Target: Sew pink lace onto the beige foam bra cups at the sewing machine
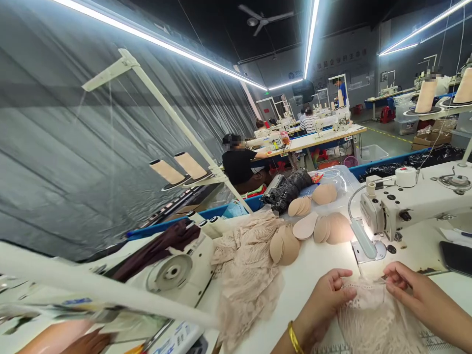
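Note:
A piece of beige lace fabric (368, 314) lies at the front of the table, just before the sewing machine (387, 211). My left hand (328, 297), with a gold bangle at the wrist, pinches its upper left edge between thumb and fingers. On the other side, my right hand (407, 287) is closed with fingertips on the upper right corner of the lace. The machine's lit needle area is just beyond both hands. Left of them, several beige oval pads (285, 244) lie in overlapping stacks, beside a heap of beige lace (250, 275).
A dark phone (457, 256) lies at the right. Behind the pads are a clear plastic bin (341, 177) and a black plastic bag (289, 189). Another machine (173, 273) stands left, with a co-worker's hand (88, 340) near it. A thread stand (165, 103) rises there.

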`<state>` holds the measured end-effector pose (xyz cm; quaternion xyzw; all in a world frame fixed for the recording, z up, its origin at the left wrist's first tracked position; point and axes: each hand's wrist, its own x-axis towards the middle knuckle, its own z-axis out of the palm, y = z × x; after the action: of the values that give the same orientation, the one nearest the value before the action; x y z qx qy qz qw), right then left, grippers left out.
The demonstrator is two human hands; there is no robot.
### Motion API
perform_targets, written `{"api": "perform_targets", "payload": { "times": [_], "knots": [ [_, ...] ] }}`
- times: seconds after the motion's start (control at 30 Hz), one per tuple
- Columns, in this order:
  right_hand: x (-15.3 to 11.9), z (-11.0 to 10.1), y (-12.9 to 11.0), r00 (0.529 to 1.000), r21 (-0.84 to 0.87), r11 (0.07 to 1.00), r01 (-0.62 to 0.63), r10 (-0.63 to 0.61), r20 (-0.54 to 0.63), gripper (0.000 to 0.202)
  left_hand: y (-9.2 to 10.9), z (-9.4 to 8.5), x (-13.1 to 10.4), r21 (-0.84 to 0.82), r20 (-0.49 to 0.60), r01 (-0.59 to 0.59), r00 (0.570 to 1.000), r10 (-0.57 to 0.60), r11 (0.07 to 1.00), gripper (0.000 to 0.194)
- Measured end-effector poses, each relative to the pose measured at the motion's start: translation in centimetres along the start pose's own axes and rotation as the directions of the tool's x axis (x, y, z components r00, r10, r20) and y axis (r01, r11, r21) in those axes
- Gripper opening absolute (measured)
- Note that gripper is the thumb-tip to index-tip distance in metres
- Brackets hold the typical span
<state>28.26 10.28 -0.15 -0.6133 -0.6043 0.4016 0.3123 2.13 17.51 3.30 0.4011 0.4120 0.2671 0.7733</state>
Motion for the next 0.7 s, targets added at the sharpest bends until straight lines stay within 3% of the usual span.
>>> {"api": "perform_targets", "payload": {
  "times": [0.17, 0.33, 0.5, 0.7],
  "knots": [
    [0.9, 0.3, -1.5, 0.999, 0.157, 0.988, -0.001, -0.006, 0.041, 0.033, 0.8, 0.8, 0.9, 0.071, 0.065, -0.003, 0.998, -0.002, 0.997, 0.067],
    [1.9, 0.4, -2.0, 0.994, 0.375, 0.927, -0.026, -0.017, 0.111, 0.042, 1.5, 0.9, 1.2, 0.038, 0.131, -0.017, 0.991, 0.012, 0.999, 0.062],
    [2.2, 0.4, -2.3, 0.998, 0.484, 0.874, -0.035, 0.008, 0.058, 0.051, 1.3, 1.0, 1.4, 0.017, 0.124, -0.013, 0.992, 0.011, 1.0, 0.061],
    [2.1, 0.6, -2.5, 0.998, 0.549, 0.835, -0.025, -0.008, 0.058, 0.044, 0.5, 1.0, 2.1, 0.004, 0.088, -0.019, 0.996, 0.019, 1.0, 0.068]
  ]
}}
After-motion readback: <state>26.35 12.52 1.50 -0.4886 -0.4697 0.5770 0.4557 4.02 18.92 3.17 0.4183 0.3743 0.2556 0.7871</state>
